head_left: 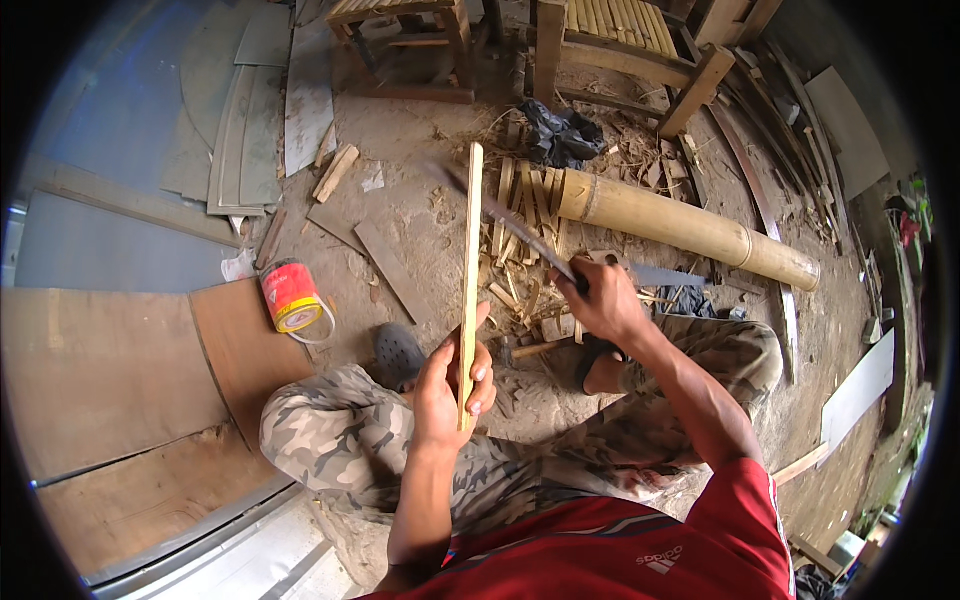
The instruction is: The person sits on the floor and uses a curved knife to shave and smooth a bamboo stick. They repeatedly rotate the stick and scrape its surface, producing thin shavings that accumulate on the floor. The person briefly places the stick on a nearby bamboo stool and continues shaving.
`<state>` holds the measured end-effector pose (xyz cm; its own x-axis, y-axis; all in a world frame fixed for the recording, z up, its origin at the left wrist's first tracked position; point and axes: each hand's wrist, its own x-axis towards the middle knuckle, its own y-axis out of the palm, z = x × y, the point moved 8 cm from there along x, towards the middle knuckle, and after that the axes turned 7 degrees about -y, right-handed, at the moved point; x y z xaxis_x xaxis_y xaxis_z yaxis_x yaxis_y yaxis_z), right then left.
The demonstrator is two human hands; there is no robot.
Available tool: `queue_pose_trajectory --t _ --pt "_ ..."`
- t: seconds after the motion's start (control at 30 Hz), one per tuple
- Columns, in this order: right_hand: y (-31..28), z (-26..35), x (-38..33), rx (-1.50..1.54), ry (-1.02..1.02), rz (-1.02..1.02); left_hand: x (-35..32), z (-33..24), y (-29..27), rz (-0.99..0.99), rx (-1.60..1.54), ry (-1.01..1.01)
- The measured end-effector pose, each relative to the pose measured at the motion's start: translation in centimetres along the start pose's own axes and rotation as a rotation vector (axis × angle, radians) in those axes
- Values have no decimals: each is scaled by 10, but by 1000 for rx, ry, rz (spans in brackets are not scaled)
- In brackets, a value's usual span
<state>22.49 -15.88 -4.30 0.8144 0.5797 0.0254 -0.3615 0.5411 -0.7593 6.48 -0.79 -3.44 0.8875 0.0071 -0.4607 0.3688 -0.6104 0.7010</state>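
My left hand (452,385) grips the lower end of a long, thin bamboo strip (471,255), held upright in front of me. My right hand (603,300) is closed around the handle of a long dark blade (500,215), whose tip reaches up-left past the strip's upper part. A thick bamboo pole (690,228) lies on the dirt floor beyond my hands. Several split bamboo slats (525,215) lie piled at the pole's left end. My knees in camouflage trousers are below the hands.
A red and yellow tin can (291,297) lies on its side at left. Plywood sheets (110,370) cover the left floor. Wooden bench frames (620,45) stand at the back. A saw (665,276), a small hammer (530,350) and shavings lie near my feet.
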Motion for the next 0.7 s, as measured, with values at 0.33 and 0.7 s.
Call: queue_pose_trajectory --t 0.33,0.7 --pt "2 1 -2 -7 122 7 6 -3 3 -96 80 102" --pt "19 65 -38 102 -301 213 5 7 -11 -234 16 65"
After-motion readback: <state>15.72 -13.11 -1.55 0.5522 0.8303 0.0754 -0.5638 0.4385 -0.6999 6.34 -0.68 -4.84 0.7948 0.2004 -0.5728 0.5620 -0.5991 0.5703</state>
